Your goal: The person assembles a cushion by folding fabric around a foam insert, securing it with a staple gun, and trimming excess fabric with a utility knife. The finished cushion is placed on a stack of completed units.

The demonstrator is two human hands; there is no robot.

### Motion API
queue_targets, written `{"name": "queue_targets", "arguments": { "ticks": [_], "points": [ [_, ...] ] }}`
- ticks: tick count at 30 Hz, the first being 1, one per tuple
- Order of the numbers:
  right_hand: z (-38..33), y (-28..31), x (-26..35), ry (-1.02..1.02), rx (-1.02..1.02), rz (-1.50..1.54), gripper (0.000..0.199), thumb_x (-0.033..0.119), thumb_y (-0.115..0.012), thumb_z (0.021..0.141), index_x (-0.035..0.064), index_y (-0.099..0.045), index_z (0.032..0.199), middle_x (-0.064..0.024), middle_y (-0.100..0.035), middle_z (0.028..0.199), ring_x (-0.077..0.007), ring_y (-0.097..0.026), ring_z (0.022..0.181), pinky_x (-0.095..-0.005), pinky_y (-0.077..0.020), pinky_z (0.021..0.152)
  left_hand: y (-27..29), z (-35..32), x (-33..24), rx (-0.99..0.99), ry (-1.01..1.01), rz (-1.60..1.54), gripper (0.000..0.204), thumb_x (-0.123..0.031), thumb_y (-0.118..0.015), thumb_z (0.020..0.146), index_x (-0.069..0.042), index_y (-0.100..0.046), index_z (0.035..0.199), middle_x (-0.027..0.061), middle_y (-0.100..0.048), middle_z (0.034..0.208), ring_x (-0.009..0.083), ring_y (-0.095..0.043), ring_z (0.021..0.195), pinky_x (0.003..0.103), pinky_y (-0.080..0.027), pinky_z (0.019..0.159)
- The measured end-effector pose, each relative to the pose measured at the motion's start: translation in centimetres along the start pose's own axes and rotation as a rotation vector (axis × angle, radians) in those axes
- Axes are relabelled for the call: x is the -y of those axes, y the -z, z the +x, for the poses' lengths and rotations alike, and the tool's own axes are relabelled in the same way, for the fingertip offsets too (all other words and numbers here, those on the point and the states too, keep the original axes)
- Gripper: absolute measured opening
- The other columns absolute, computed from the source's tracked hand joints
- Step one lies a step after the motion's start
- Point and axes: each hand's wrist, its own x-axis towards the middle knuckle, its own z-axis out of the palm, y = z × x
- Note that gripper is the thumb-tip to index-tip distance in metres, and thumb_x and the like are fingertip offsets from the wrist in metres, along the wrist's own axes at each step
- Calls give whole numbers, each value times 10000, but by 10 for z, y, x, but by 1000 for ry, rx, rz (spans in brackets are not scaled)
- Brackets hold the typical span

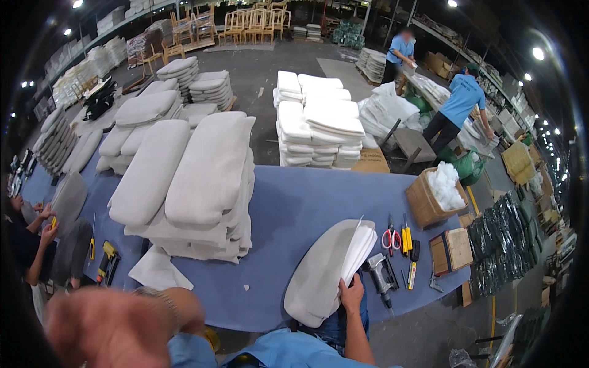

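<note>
A light grey upholstered cushion (320, 270) leans upright at the table's front edge, against my body. White padding (359, 251) shows in layers along its right side. My right hand (352, 295) grips that side low down, fingers behind and thumb on the padding. My left hand (110, 328) is raised large at the lower left, smeared by motion, so its fingers cannot be read. Behind it a loose grey cloth piece (158, 270) lies by a tall stack of grey cushions (205, 172). A pneumatic staple gun (380, 276) lies right of my right hand.
Red-handled scissors (391, 239), yellow-handled tools (406, 238) and a utility knife (413, 267) lie on the blue table (276, 202). A carton of white stuffing (423, 199) and a wooden box (451, 251) stand right. At left, a co-worker's hands (48, 230) hold a yellow tool.
</note>
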Motion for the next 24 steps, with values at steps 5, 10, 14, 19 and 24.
{"name": "queue_targets", "arguments": {
  "ticks": [5, 10, 14, 19, 24],
  "points": [
    [11, -17, -63, 268, -283, -461, 420, 221, -821, 804, 15, -658, 1131, -206, -753, 962, -321, -747, 887, -404, -558, 794, -15, -66, 0, 597, 1060, -211, 756, -708, -384, 996, -24, -625, 1211, 211, -684, 1080, 389, -650, 956, 564, -447, 950],
    [7, 13, -26, 27, 2, 12, 408, 197, -802, 824, -5, -641, 1139, -196, -753, 973, -295, -745, 887, -385, -556, 801, -33, -59, -12, 857, 927, -376, 692, -641, -447, 991, -24, -608, 1260, 201, -683, 1119, 361, -650, 988, 526, -453, 966],
    [4, 5, -13, 113, -25, 82, 392, 216, -789, 845, -11, -641, 1128, -202, -757, 959, -275, -752, 871, -378, -560, 776, -34, -59, -14, 919, 872, -361, 651, -587, -498, 988, -24, -594, 1300, 193, -683, 1150, 338, -650, 1013, 495, -458, 979],
    [7, 6, -18, 3, 3, 28, 398, 217, -788, 843, -10, -643, 1135, -211, -755, 976, -312, -754, 898, -391, -560, 796, -29, -51, -4, 993, 803, -321, 617, -520, -562, 983, -24, -577, 1350, 182, -682, 1190, 309, -651, 1044, 457, -464, 995],
    [4, 8, -32, 102, -39, 74, 403, 219, -778, 848, -4, -645, 1157, -219, -747, 999, -332, -743, 921, -392, -554, 816, -26, -62, -4, 989, 801, -362, 605, -453, -625, 978, -24, -561, 1399, 172, -682, 1229, 280, -651, 1076, 419, -470, 1012]
  ]
}}
